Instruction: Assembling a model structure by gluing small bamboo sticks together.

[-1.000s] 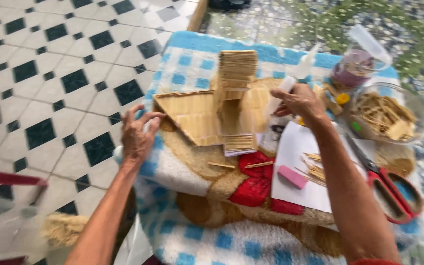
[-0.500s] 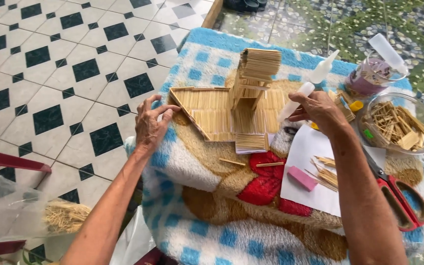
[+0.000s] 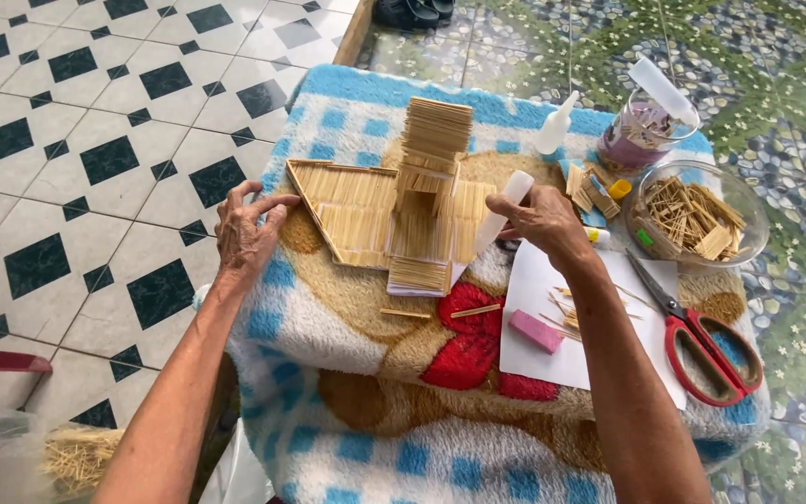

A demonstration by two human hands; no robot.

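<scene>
A model built of thin wooden sticks [image 3: 394,210], with a flat pointed base and a tall tower, stands on a blanket-covered table [image 3: 347,308]. My left hand [image 3: 246,229] rests open at the base's left corner, its fingertips touching the edge. My right hand [image 3: 538,219] is closed around a white glue bottle [image 3: 506,207], whose upper end points toward the model's right side. Two loose sticks [image 3: 440,313] lie on the blanket in front of the model.
A white paper sheet [image 3: 562,327] carries a pink eraser-like block [image 3: 536,330] and a few sticks. Red-handled scissors [image 3: 701,336] lie at right. Behind are a clear bowl of sticks [image 3: 692,215], a plastic jar [image 3: 646,131] and a second glue bottle [image 3: 557,123]. Tiled floor surrounds the table.
My left hand has moved in from the table's left edge and now touches the model's corner. The right hand stays on the glue bottle beside the model.
</scene>
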